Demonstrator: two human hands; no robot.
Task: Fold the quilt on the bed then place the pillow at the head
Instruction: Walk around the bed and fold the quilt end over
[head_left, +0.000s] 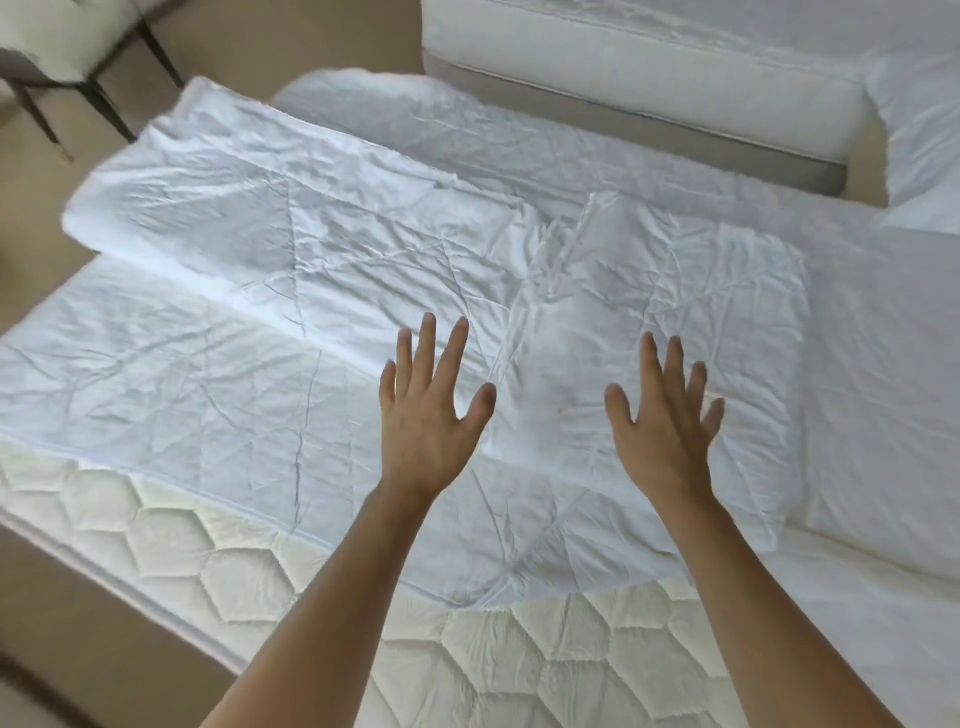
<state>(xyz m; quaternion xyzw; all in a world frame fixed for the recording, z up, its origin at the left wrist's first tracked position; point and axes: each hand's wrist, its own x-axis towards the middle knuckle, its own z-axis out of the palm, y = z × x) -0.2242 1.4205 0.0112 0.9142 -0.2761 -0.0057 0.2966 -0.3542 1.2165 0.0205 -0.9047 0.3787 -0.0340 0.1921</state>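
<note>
A white quilt (218, 322) lies partly folded on the bed, with a thick folded roll running from the far left toward the middle and a flat layer spread below it. A folded flap (675, 322) rests on the right part. My left hand (426, 421) and my right hand (660, 431) hover over the quilt with fingers spread, holding nothing. A white pillow (919, 135) sits at the far right edge of the bed.
The cream quilted mattress (519, 654) shows along the near edge. A second white bed (623, 78) stands beyond a narrow gap of tan floor. Dark chair legs (104, 104) are at the top left.
</note>
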